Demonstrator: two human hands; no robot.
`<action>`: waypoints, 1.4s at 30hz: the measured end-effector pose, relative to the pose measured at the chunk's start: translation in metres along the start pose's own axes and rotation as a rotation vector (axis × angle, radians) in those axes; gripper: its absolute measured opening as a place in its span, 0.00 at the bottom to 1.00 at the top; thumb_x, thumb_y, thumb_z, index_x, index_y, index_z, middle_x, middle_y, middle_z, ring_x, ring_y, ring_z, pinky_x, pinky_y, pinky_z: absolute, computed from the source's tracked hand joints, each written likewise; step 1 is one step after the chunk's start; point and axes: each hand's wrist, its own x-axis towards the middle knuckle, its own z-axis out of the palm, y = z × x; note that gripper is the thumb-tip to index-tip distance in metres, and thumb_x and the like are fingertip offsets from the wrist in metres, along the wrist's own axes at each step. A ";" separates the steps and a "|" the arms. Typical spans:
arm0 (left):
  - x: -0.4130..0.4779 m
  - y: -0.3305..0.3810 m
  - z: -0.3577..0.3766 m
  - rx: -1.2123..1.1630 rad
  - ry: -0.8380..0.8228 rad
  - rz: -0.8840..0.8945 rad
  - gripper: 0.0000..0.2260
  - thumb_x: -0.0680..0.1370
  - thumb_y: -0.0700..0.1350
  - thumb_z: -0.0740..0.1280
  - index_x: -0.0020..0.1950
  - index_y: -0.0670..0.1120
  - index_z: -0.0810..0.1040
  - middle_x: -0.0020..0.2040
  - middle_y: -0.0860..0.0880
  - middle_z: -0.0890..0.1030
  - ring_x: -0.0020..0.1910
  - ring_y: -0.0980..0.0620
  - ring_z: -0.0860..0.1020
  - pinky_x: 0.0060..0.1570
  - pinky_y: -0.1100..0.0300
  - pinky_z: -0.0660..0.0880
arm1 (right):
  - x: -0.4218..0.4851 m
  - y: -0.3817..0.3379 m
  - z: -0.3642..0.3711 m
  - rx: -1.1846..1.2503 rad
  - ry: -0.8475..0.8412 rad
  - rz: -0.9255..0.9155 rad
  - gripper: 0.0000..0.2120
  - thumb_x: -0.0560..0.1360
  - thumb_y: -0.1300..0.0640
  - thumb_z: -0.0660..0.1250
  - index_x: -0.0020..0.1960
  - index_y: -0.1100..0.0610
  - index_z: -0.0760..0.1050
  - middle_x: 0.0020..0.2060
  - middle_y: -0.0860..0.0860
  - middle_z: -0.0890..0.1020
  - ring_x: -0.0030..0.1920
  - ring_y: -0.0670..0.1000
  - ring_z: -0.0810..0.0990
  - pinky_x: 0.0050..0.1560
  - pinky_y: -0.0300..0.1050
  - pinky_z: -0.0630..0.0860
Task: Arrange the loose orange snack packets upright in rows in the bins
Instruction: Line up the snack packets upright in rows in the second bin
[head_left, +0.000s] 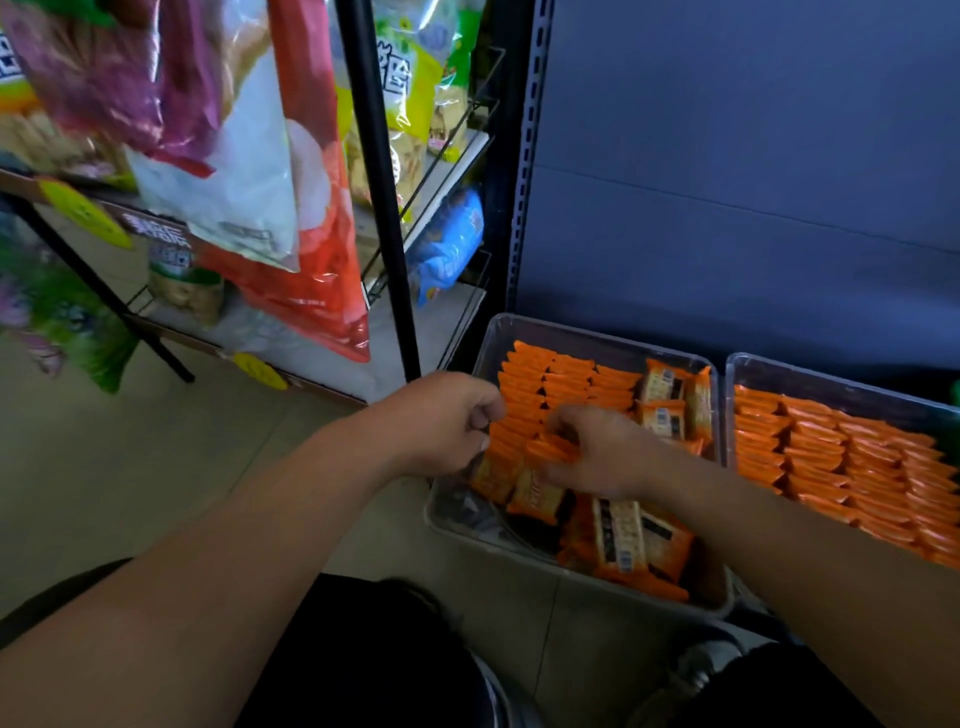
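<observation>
- Down at floor level, beside the foot of a black snack rack (378, 208), two clear bins sit side by side against a blue panel.
- Count, bins: two. The right bin (831, 370) is packed with upright orange packets (841, 457) in what look like four rows, and no loose ones show there.
- Count, left bin (602, 330): three standing rows (550, 382) fill the far left part. Four or so flat packets (670, 402) lie in the far right corner. A jumbled loose pile (631, 538) sits at the near end, roughly six, but it is overlapped and blurred, so that figure is soft.
- Right hand (608, 460): fingers curled over and thumb under a small held bunch (553, 450) of packets on edge, at the near end of the standing rows.
- Left hand (441, 422): fingers curled tight, thumb to fingertips, at the left end of the same row near the bin wall. Whether it pinches a packet or only braces the row, I cannot tell.
- Step in hand, as I read it: seating the bunch against the near end of a standing row.
- To do it well: keep the bunch squared and edge-up, and press it back firmly so no gap is left. The left hand should steady the neighbouring row so it does not topple forward. Release only once the packets lean on those behind them.
- Remaining, by my judgement: the near half and the far right corner of the left bin.
</observation>
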 end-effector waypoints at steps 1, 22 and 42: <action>0.002 -0.002 0.000 0.002 -0.005 -0.009 0.14 0.80 0.43 0.72 0.65 0.50 0.81 0.55 0.53 0.81 0.53 0.54 0.79 0.53 0.62 0.75 | 0.003 0.000 0.001 -0.093 -0.006 -0.010 0.23 0.75 0.42 0.73 0.67 0.48 0.75 0.57 0.47 0.80 0.58 0.51 0.79 0.55 0.46 0.77; 0.028 0.033 0.022 -0.052 -0.058 0.067 0.04 0.81 0.45 0.71 0.54 0.49 0.84 0.52 0.53 0.82 0.56 0.52 0.80 0.56 0.54 0.78 | -0.005 0.002 -0.022 -0.180 0.168 0.035 0.20 0.72 0.43 0.77 0.61 0.44 0.78 0.58 0.46 0.76 0.62 0.51 0.76 0.59 0.50 0.78; 0.051 0.085 0.072 -0.403 -0.274 -0.131 0.12 0.78 0.52 0.76 0.53 0.45 0.84 0.40 0.48 0.82 0.38 0.54 0.78 0.39 0.62 0.75 | -0.046 0.094 -0.031 -0.275 0.218 0.194 0.29 0.76 0.35 0.69 0.74 0.44 0.70 0.69 0.48 0.70 0.72 0.53 0.67 0.69 0.52 0.70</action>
